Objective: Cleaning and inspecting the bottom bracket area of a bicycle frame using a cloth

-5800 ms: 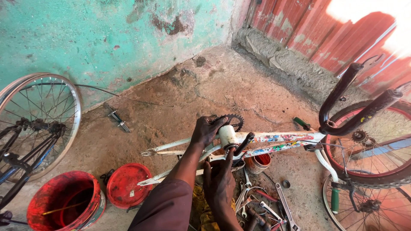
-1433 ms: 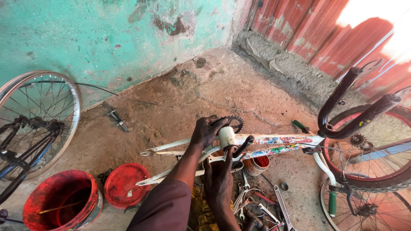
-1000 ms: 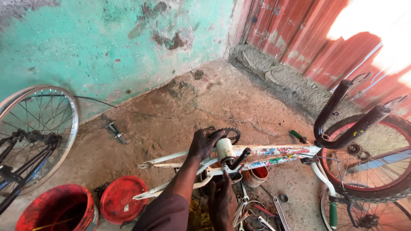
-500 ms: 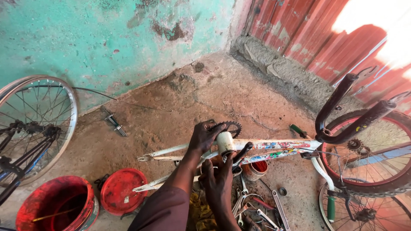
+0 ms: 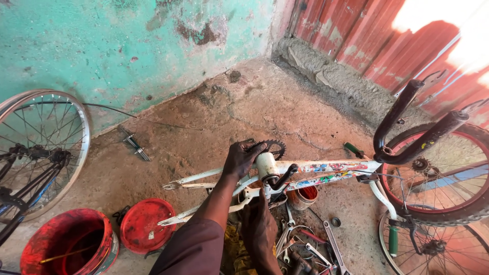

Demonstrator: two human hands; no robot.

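Observation:
A white bicycle frame (image 5: pixel 326 170) with colourful stickers lies on its side across the dirt floor. My left hand (image 5: pixel 242 158) grips the far side of its bottom bracket, right by the black toothed chainring (image 5: pixel 275 148). My right hand (image 5: pixel 258 224) reaches up from below to the near side of the bracket (image 5: pixel 266 165), by the black crank arm (image 5: pixel 282 176); its fingers are closed there, and what they hold is hidden. Black handlebars (image 5: pixel 412 130) rise at the right.
A spoked wheel (image 5: pixel 41 153) leans at the left by the turquoise wall. A red bucket (image 5: pixel 66 244) and red lid (image 5: pixel 145 231) sit lower left. Wrenches and tools (image 5: pixel 310 244) litter the ground below the frame. Tyred wheels (image 5: pixel 438 178) stand right. A small tool (image 5: pixel 135 145) lies on the floor.
Both hands stay at the bottom bracket the whole time. Only the view shifts slightly; my right hand sits a little lower under the bracket than a second ago.

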